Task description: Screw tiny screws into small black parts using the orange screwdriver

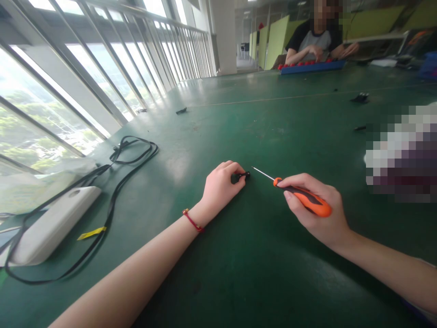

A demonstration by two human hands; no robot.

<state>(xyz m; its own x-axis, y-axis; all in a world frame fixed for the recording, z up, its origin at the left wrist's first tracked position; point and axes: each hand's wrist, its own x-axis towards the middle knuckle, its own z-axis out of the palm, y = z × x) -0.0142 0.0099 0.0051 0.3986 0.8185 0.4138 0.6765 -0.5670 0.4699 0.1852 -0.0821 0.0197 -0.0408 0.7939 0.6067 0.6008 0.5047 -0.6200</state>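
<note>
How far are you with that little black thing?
Barely begun. The left hand pinches the small black part on the green table. The right hand grips the orange screwdriver, its tip pointing at the part with a gap between. Nothing looks done yet; the screwdriver work seems left.

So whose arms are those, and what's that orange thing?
There is no machine here. The picture comes from a camera worn on a person's head, looking down, so the two arms are that person's own. The left hand pinches a small black part on the green table with its fingers. The right hand holds a screwdriver with an orange and black handle, its thin tip pointing at the part but not touching it. At the left lie a white box and a black cable. Far across the table another person works at a blue tray.
</note>
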